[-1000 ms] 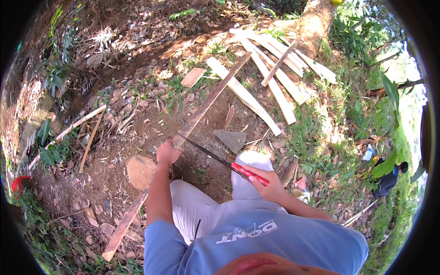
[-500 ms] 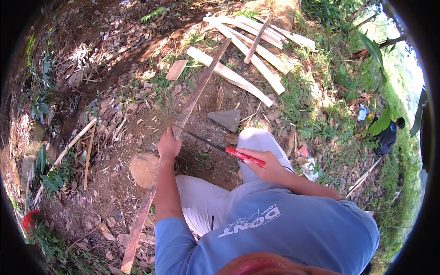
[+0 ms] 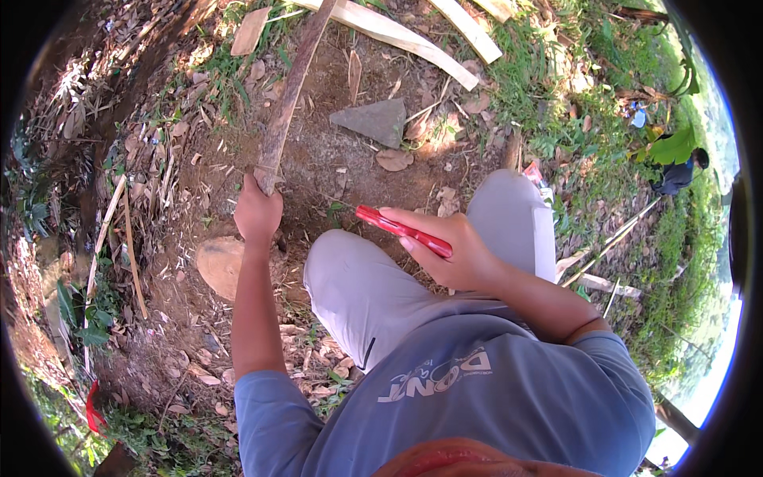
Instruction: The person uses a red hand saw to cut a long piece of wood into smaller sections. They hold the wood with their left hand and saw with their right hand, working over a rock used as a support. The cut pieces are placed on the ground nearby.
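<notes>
My left hand (image 3: 258, 213) is closed round the near end of a long, rough brown wooden strip (image 3: 292, 91), which slants away to the far edge of view. To its right, above my knees, my right hand (image 3: 445, 246) grips the red handle of a hand saw (image 3: 404, 229). The saw's thin blade shows only as a faint line pointing left toward the strip, apart from it as far as I can see. Just below my left hand stands a round cut log (image 3: 221, 266) with a pale top.
A flat grey stone (image 3: 372, 122) lies ahead of my knees. Beyond it are pale split wood pieces (image 3: 397, 44) and a short flat board (image 3: 250, 32). Thin sticks (image 3: 103, 246) and a red scrap (image 3: 94, 407) lie at left; a dark bag (image 3: 675, 173) is far right.
The view has shifted, and the strip's lower length behind my left hand no longer shows; its end is now at the hand. The saw blade has drawn back from the strip.
</notes>
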Action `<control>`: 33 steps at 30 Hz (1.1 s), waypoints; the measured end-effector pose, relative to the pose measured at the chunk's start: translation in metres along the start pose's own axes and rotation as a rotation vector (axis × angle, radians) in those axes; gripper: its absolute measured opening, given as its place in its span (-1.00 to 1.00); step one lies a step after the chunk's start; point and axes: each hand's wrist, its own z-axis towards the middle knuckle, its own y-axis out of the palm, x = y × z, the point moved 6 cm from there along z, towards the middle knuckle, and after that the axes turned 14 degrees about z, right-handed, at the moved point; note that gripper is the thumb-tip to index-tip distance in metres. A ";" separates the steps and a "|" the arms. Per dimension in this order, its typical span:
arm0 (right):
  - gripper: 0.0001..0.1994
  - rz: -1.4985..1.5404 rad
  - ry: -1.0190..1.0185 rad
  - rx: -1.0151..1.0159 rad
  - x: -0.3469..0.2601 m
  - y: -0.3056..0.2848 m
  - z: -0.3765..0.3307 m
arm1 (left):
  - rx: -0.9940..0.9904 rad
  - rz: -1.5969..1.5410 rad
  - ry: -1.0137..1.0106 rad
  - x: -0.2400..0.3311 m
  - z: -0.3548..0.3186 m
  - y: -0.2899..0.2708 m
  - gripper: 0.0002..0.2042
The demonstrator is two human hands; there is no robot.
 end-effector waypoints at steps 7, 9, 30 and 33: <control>-0.48 0.156 -0.058 -0.053 0.051 0.015 0.067 | 0.029 0.051 0.008 0.004 0.010 0.016 -0.57; -0.48 0.212 -0.180 0.008 0.059 0.022 0.087 | 0.006 -0.004 0.026 0.003 0.016 0.021 -0.56; -0.64 0.320 -0.085 0.112 0.104 0.034 0.166 | -0.106 -0.378 0.140 -0.044 0.038 0.064 -0.66; -0.65 0.361 -0.222 0.236 0.114 0.043 0.179 | 0.022 -0.117 0.207 -0.039 0.039 0.058 -0.47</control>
